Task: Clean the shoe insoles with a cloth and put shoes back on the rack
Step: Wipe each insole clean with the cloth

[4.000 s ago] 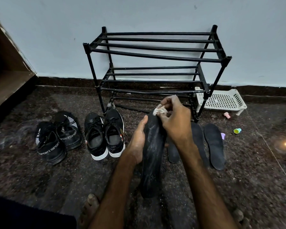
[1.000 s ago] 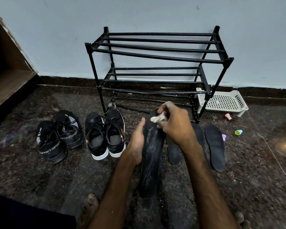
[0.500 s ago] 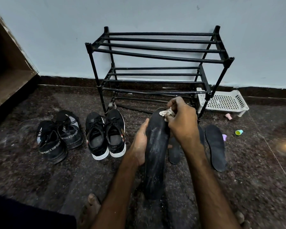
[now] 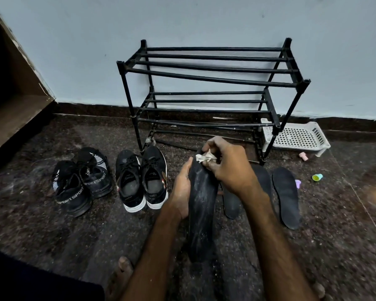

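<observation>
My left hand (image 4: 181, 190) grips a dusty black insole (image 4: 201, 213) from its left side, holding it up over the floor. My right hand (image 4: 228, 168) pinches a small crumpled white cloth (image 4: 205, 158) against the insole's far tip. Three more black insoles lie on the floor to the right: one (image 4: 231, 200) partly behind my right arm, one (image 4: 263, 177) mostly hidden, one (image 4: 287, 196) in full view. A pair of black shoes with white soles (image 4: 141, 183) stands left of my hands, a black sport pair (image 4: 80, 183) farther left. The black rack (image 4: 208, 94) stands bare against the wall.
A white plastic basket (image 4: 297, 137) lies right of the rack. Small pink (image 4: 303, 155), green (image 4: 317, 177) and purple (image 4: 298, 183) bits are scattered on the dark granite floor nearby. A brown wooden shelf unit (image 4: 13, 101) stands at the left. My bare toes (image 4: 122, 270) show at the bottom.
My right hand has rubbed the cloth back and forth along the insole's upper part and is now at the tip. My left hand has kept its hold.
</observation>
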